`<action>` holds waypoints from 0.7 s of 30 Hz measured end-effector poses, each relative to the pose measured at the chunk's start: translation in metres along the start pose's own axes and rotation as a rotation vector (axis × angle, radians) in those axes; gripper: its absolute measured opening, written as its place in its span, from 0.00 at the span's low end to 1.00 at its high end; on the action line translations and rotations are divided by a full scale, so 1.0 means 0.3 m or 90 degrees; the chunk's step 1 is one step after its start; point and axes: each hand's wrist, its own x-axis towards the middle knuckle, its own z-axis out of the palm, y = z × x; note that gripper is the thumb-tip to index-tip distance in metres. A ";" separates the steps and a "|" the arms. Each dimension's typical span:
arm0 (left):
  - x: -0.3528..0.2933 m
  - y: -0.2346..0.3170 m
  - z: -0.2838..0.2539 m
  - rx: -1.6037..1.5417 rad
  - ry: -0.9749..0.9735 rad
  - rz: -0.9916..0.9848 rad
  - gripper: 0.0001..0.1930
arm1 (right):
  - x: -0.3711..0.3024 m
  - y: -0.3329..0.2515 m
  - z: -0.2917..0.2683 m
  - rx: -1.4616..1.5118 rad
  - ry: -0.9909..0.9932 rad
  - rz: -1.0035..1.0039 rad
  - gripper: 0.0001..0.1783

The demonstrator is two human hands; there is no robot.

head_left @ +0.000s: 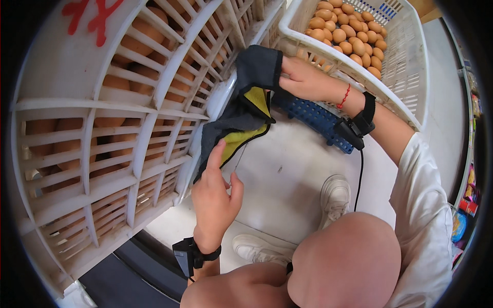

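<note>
A grey cleaning cloth (226, 128) with a yellow underside (239, 138) hangs in folds along the edge of a tall white plastic crate (92, 197) on the left. My right hand (305, 79) grips the cloth's upper end, its fingertips hidden behind the fabric. Close to the lower part of the cloth is my left hand (218, 192), index finger stretched up to its edge and thumb held apart. The other fingers of that hand are partly hidden. Through the slats of the crate, brown eggs (69, 149) show.
A second white crate (354, 64) at the back right holds many brown eggs (352, 36). A blue perforated plastic piece (313, 120) lies beneath my right forearm. My shoes (336, 197) stand on the pale floor (277, 190). Colourful packages (467, 205) line the right edge.
</note>
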 end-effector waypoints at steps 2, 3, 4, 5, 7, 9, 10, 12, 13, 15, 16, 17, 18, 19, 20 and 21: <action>-0.004 -0.009 0.007 -0.007 -0.001 -0.001 0.32 | -0.008 -0.005 -0.025 0.008 -0.053 0.047 0.15; -0.004 -0.005 0.009 -0.008 -0.002 -0.004 0.32 | -0.011 -0.023 -0.019 0.047 -0.027 0.052 0.12; -0.004 0.000 0.010 -0.009 -0.003 -0.006 0.32 | -0.012 -0.050 -0.027 0.049 -0.029 0.053 0.12; 0.006 -0.003 0.010 -0.008 -0.004 -0.002 0.31 | 0.002 -0.088 -0.043 0.049 -0.074 0.122 0.12; 0.022 -0.006 0.015 0.001 -0.013 -0.002 0.31 | 0.009 -0.107 -0.025 0.021 -0.060 0.136 0.13; 0.017 0.004 0.020 0.012 -0.018 -0.009 0.31 | 0.029 -0.149 0.000 -0.017 -0.032 0.144 0.14; 0.014 0.005 0.025 0.017 -0.009 -0.010 0.31 | 0.038 -0.171 0.020 -0.057 -0.004 0.153 0.14; 0.008 -0.005 0.035 0.021 -0.002 -0.005 0.30 | 0.047 -0.209 0.088 -0.139 0.060 0.074 0.14; 0.004 -0.007 0.039 0.014 0.020 -0.004 0.30 | 0.045 -0.235 0.109 -0.157 0.033 0.071 0.14; -0.001 -0.010 0.036 0.008 0.041 -0.001 0.30 | 0.040 -0.248 0.110 -0.220 0.017 0.059 0.12; -0.004 -0.012 0.032 0.035 0.038 0.004 0.30 | 0.040 -0.224 0.077 -0.267 0.009 0.080 0.12; -0.006 -0.011 0.030 0.061 0.037 0.008 0.30 | 0.033 -0.185 0.053 -0.301 0.035 0.095 0.12; -0.004 -0.007 0.028 0.061 0.039 0.009 0.30 | 0.023 -0.146 0.038 -0.335 0.060 0.110 0.12; -0.002 -0.002 0.024 0.062 0.022 0.001 0.30 | 0.018 -0.128 0.031 -0.335 0.074 0.099 0.13; 0.000 -0.004 0.026 0.065 0.008 -0.013 0.31 | 0.024 -0.140 0.056 -0.334 0.070 0.093 0.13; 0.001 -0.007 0.029 0.063 0.011 -0.015 0.31 | 0.021 -0.182 0.096 -0.291 0.069 0.103 0.13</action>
